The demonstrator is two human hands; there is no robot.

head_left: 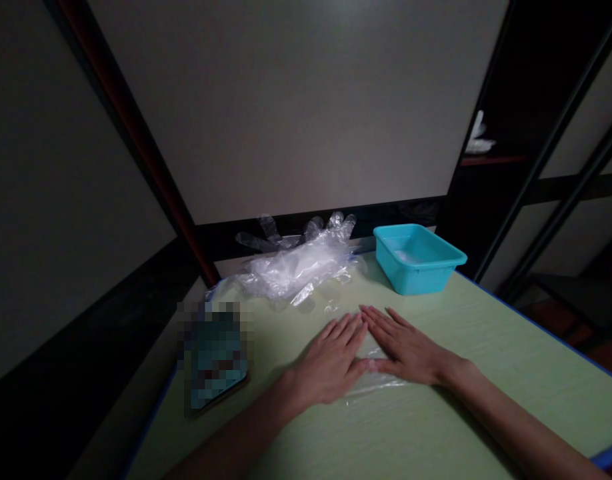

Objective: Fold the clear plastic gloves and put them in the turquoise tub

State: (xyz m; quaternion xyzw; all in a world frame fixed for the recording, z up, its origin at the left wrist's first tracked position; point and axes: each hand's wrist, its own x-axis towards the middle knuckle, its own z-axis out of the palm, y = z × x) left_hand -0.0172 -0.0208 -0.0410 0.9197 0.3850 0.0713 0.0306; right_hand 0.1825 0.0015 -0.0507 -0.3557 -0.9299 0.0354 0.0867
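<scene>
A thin clear plastic glove or sheet [379, 381] lies flat on the pale green table [306, 443], partly hidden under both hands. My left hand [331, 363] rests palm down on it, fingers stretched forward. From the right, my right hand [406, 347] lies palm down too, its fingertips and thumb meeting those of the left. Both hands are open and grip nothing. Beyond them, a crumpled heap of clear plastic gloves [301, 267] sits at the table's back edge, several glove fingers sticking up.
A turquoise plastic basin [421, 267] stands at the back right of the table. At the left edge lies a flat, blurred-out object [219, 360]. Behind the table rises a pale panel [306, 113] with dark trim.
</scene>
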